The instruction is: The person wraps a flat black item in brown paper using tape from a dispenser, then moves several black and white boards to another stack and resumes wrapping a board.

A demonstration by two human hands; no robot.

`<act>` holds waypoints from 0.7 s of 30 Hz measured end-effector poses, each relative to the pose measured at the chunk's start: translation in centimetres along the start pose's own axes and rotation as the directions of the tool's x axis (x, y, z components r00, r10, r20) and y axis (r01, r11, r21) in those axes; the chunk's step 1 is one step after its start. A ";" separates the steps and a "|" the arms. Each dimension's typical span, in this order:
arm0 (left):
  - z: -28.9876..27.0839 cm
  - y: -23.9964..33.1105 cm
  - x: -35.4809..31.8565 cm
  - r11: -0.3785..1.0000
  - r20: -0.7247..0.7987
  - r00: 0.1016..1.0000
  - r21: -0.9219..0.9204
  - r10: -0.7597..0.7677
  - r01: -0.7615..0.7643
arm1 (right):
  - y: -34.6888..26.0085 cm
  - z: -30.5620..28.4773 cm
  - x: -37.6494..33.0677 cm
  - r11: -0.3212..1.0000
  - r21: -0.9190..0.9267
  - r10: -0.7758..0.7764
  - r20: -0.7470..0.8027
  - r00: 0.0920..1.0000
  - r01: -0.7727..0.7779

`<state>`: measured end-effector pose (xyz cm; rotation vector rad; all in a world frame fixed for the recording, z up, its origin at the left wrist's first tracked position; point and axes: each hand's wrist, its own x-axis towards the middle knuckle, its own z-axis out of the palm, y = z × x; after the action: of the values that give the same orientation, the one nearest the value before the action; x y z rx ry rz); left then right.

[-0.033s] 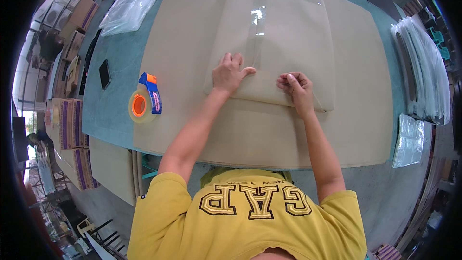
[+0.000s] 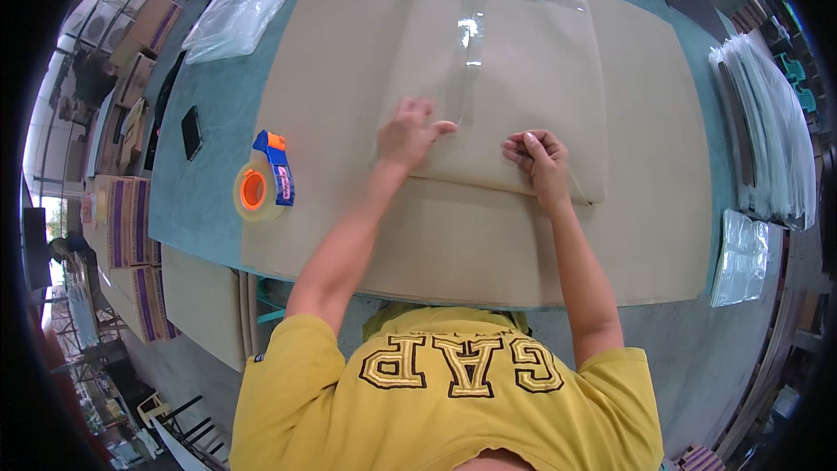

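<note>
A flat package wrapped in brown paper (image 2: 532,61) lies on a large brown sheet (image 2: 327,70). Clear tape (image 2: 464,78) runs down its middle, and more tape crosses its far end. My left hand (image 2: 406,139), a little blurred, is over the package's near left part, thumb stretched toward the tape and fingers apart. Near the front right corner, my right hand (image 2: 544,161) has its fingers curled against the thumb; whatever they may pinch is too small to see. Left of the package sits a blue and orange tape dispenser (image 2: 277,170) with a clear roll.
Around the brown sheet shows a green-topped table (image 2: 209,201). A black phone (image 2: 191,133) and folded clear plastic (image 2: 235,22) lie at left. Plastic-sleeved sheets (image 2: 767,131) are stacked at the right edge, beside a smaller plastic packet (image 2: 739,257). Cartons (image 2: 126,222) stand beyond the left side.
My left hand has shifted slightly left over the package. My right hand is almost where it was.
</note>
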<state>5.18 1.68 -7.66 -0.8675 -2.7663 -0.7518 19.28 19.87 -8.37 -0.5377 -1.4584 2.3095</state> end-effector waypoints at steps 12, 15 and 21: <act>-11.4 -16.9 -3.0 0.903 0.014 0.924 -0.206 -0.382 0.376 | 0.0 -0.4 0.4 0.975 0.223 -0.006 0.079 0.997 -0.012; -12.5 -1.1 2.6 0.817 0.457 0.889 -0.504 -0.022 0.279 | 0.0 -1.4 0.2 0.962 0.273 -0.013 0.035 0.999 0.003; -8.0 13.4 6.6 0.731 0.608 0.430 -0.427 0.668 -0.532 | 1.0 -2.8 0.3 0.876 0.451 -0.151 -0.082 0.985 0.171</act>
<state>7.31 10.39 6.73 -2.5290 -2.5382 -0.5532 20.32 21.74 -10.40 -0.3124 -0.8489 2.3736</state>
